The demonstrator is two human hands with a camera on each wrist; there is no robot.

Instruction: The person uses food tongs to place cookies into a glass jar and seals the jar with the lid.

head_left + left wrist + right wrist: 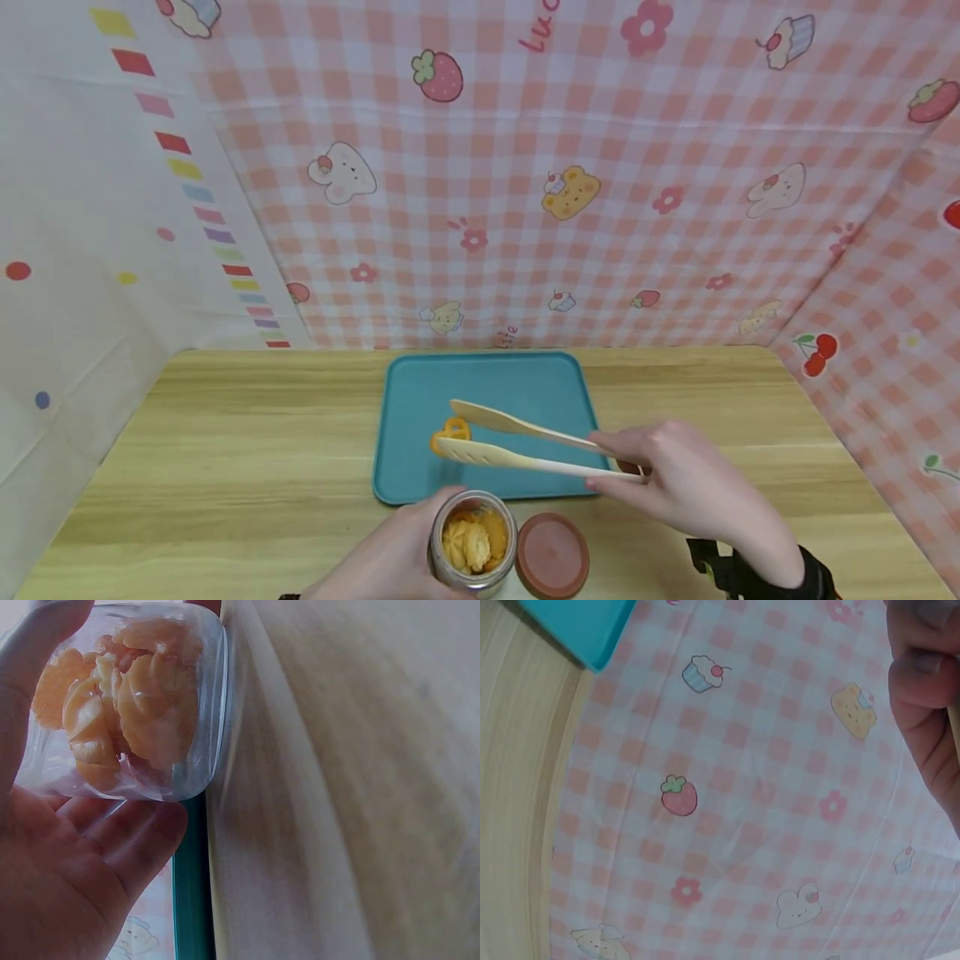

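Note:
My left hand (401, 546) grips a clear jar (441, 557) around its side, near the table's front. Inside the jar are pale golden cookies (476, 542); the left wrist view shows several ridged cookies (157, 709) through the clear wall. My right hand (678, 475) holds a pair of cream-coloured tongs (540, 467), their tips apart and pointing left over the tray. An orange pretzel-shaped piece (455, 427) shows between the tong tips, partly covered by the lower arm. Whether the tips touch it cannot be told. In the right wrist view only part of the right hand (930, 690) shows.
The blue-green tray (525, 375) lies at the back middle of the wooden table (262, 433). A reddish-brown round lid (553, 556) lies just right of the jar. Patterned pink checked cloth (480, 167) hangs behind the table, with cloth at both sides.

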